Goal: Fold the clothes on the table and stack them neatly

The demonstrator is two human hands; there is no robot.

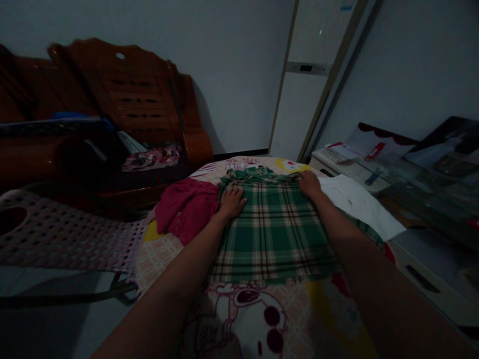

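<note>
A green plaid shirt (267,224) lies spread out on a table covered with a patterned cloth (164,254). My left hand (232,202) rests on the shirt's left edge near its top, fingers apart and flat. At the upper right corner, my right hand (309,183) has its fingers curled round the fabric. The collar end is bunched at the far side. A crumpled dark pink garment (190,204) sits left of the shirt, close to my left hand. To the right, partly behind my right forearm, a white cloth (355,202) lies over the table's edge.
A woven chair (75,234) stands at the left, near a carved wooden seat (130,94) with cloths on it. A tall white cabinet-like unit (307,89) is by the back wall. On the right stand a low cabinet (422,279) and a glass shelf (419,194).
</note>
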